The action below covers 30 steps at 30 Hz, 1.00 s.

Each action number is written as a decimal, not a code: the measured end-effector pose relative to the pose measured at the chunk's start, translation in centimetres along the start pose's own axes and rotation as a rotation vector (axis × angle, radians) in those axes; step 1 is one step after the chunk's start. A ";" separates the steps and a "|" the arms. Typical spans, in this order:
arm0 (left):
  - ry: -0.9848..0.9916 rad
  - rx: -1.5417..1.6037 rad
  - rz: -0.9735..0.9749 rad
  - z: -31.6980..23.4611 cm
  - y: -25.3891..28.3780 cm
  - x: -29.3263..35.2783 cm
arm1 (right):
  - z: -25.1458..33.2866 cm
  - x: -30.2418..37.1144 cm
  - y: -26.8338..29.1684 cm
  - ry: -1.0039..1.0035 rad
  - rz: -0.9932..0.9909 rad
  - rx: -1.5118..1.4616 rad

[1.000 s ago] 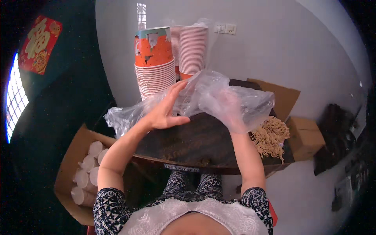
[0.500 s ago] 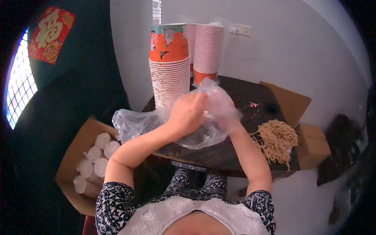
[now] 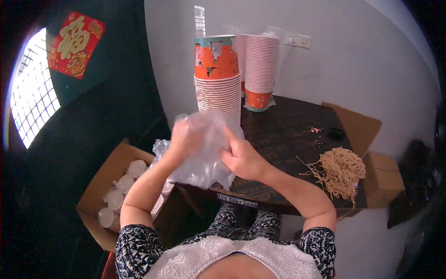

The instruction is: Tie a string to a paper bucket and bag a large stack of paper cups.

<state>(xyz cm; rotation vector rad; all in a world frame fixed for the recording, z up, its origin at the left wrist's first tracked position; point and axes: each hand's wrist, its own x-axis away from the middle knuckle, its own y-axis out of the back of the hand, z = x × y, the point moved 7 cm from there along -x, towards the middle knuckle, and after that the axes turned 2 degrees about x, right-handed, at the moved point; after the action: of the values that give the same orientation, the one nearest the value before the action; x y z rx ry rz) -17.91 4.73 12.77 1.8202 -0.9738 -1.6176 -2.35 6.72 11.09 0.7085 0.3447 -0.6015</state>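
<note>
Over the near left part of the dark table, a clear plastic bag point(image 3: 204, 162) hangs crumpled between my hands. My right hand point(image 3: 241, 156) pinches the bag's right side between thumb and fingers. My left hand point(image 3: 185, 139) is at the bag's upper left, its fingers blurred and covered by the film. Just behind the bag rises a tall stack of orange-and-teal paper tubs point(image 3: 217, 83) with white rims; the film hides its lower end. Loose beige strings point(image 3: 339, 169) lie heaped on the table's right side.
Further back, more stacked tubs point(image 3: 260, 69) stand wrapped in clear film. An open cardboard box point(image 3: 100, 186) at lower left holds several wrapped stacks of round, whitish items. The dark table point(image 3: 288, 121) carries small crumbs. Cardboard pieces point(image 3: 383, 174) sit beyond its right edge.
Both hands have moved left with the bag, and my left hand has gone under the film. The bag's loose left part has drawn in. The view has shifted slightly.
</note>
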 end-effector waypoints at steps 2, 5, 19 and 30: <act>-0.157 -0.172 -0.190 2.3 1.2 -2.0 | -1.9 -0.2 0.3 -0.159 0.018 0.127; 0.311 0.586 -0.267 9.3 -2.8 -4.9 | -6.5 -1.5 0.3 -0.105 -0.066 0.325; 0.354 1.276 -0.023 17.9 -22.2 -10.9 | -13.9 -5.0 -7.7 -0.122 -0.048 0.233; 0.212 1.140 0.073 15.2 -26.3 -9.5 | -14.9 -3.9 -8.8 -0.223 0.126 0.091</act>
<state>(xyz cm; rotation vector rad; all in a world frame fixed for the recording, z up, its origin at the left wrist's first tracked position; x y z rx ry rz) -28.53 29.49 -4.07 2.4898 -2.0633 -0.7649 -12.27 13.27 -2.05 0.7364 0.0661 -0.5721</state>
